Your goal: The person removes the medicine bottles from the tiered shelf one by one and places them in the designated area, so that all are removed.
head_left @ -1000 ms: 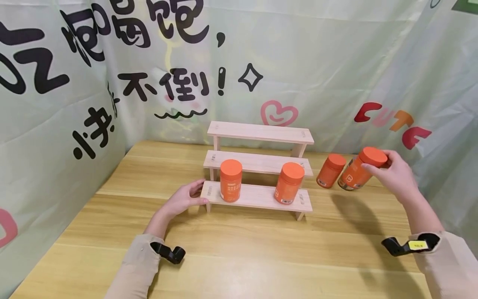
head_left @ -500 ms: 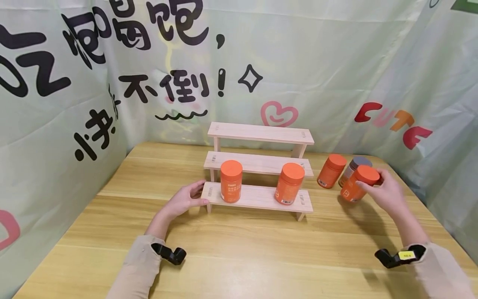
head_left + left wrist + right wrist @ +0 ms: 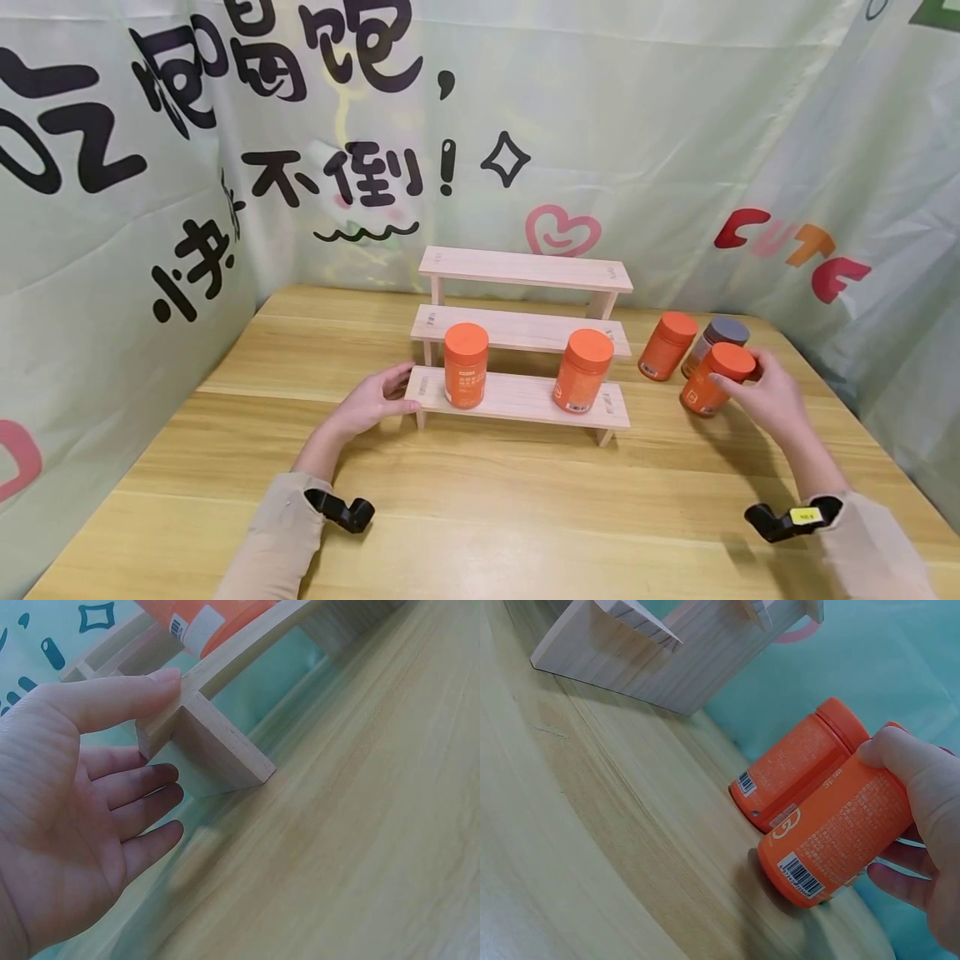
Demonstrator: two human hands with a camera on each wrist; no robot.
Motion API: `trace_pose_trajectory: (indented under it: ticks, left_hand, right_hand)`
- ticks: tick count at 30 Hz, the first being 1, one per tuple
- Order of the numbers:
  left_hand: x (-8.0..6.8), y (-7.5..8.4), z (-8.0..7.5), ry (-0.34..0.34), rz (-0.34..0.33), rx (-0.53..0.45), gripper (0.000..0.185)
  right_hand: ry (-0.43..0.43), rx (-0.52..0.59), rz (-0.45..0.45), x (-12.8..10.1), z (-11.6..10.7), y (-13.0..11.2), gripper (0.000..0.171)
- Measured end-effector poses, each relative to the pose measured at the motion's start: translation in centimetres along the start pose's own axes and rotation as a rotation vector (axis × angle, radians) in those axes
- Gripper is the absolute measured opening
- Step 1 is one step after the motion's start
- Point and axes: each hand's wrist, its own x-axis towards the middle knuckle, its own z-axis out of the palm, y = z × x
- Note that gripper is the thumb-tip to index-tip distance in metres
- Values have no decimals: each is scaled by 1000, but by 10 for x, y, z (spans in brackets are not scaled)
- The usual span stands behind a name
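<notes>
**Left hand steadies stepped shelf; right hand grips orange canister on table**

Left side: green printed backdrop [image 3: 112, 250] with black characters hangs behind and to the left of the wooden table [image 3: 450, 517]. Beige sleeve with a black wrist mount on the left forearm.

Left hand [image 3: 367, 402] lies at the left end of the three-tier wooden shelf [image 3: 517, 398]. Fingers relaxed and nearly straight, holding nothing. In the left wrist view the thumb [image 3: 112, 697] presses against the end of the lowest board, and the other fingers lie loose beside the shelf leg, apart from it.

Centre: two orange canisters stand upright on the lowest tier, the left canister [image 3: 466, 365] near the left end, the middle canister [image 3: 582, 370] toward the right end. The upper two tiers carry nothing.

Right of shelf: an upright orange canister [image 3: 667, 346] stands on the table, with a grey-lidded canister [image 3: 712, 342] just beside it.

Right hand [image 3: 765, 398] is clamped around the lid end of the held canister [image 3: 708, 379], fingers curled over it. This canister is tilted, lid toward the hand. In the right wrist view its lower edge [image 3: 799, 881] is at the table surface; full contact cannot be confirmed. It sits just in front of the grey-lidded one, well apart from the shelf.
</notes>
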Motion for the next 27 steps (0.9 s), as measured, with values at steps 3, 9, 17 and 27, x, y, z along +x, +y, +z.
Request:
trace_pose_trajectory:
  ticks: [3,9,17,27]
  left_hand:
    - [0,-1,0,0,-1,-5,78]
    - [0,0,0,-2,4,-2,77]
    - [0,1,0,-4,-5,2,77]
    - [0,0,0,-3,-8,9,77]
  right_hand:
    - [-7,2,6,-1,2,1,63]
    - [-22,36,19,0,4,3,66]
    - [-31,81,50,0,5,5,70]
    - [53,258,12,1,0,11,63]
